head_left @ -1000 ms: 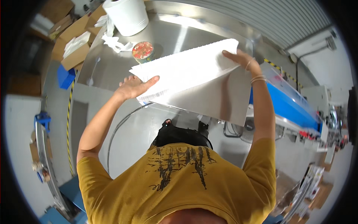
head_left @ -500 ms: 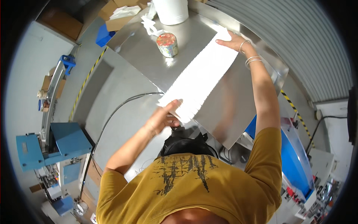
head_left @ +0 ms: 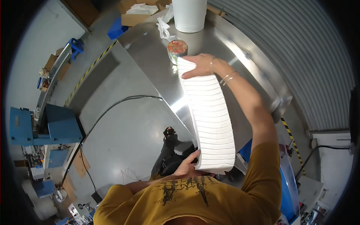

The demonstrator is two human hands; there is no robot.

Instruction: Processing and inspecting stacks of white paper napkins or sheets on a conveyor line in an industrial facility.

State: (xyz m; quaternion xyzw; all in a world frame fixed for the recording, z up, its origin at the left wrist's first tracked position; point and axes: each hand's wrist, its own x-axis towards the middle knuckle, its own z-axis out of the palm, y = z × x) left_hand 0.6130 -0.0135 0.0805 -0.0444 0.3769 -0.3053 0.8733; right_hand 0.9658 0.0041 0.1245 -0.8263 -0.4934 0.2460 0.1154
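Between both hands I hold a long white stack of folded sheets (head_left: 210,116), its edges showing as many thin layers. My right hand (head_left: 200,65) grips its far end, over the steel table (head_left: 150,63) and just beside a small round tin with a red patterned lid (head_left: 177,48). My left hand (head_left: 187,165) supports the near end, close to my chest, above the floor. The stack runs lengthwise from near me out over the table's edge.
A large white paper roll (head_left: 189,14) stands at the table's far end with crumpled white scraps (head_left: 163,26) next to it. Cardboard boxes (head_left: 135,13) sit beyond. A black cable (head_left: 112,108) crosses the grey floor. Blue machinery (head_left: 45,125) stands at left.
The stack has turned from lying crosswise to running lengthwise away from me. My left hand drew back toward my chest; my right hand moved in beside the tin.
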